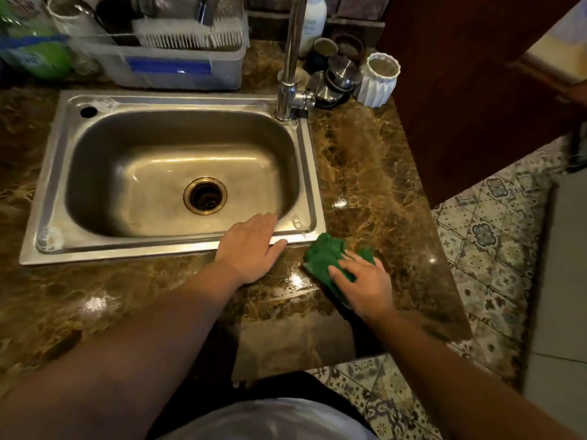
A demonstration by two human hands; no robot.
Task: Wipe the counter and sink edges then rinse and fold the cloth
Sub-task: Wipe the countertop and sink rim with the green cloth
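A crumpled green cloth (324, 257) lies on the brown marble counter (374, 173) just past the sink's front right corner. My right hand (365, 287) presses on it, fingers spread over the cloth near the counter's front edge. The steel sink (47, 192) is set into the counter, its basin holding nothing, with a brass drain ring in the middle. My left hand (251, 246) rests flat and open on the sink's front rim, holding nothing. The chrome tap (290, 58) rises at the sink's back right corner.
A plastic dish rack (178, 65) with a brush stands behind the sink. A white ribbed cup (378, 79), steel lids and a white bottle (314, 23) crowd the back right. A dark wooden cabinet (470, 90) borders the counter on the right. Patterned floor tiles lie below.
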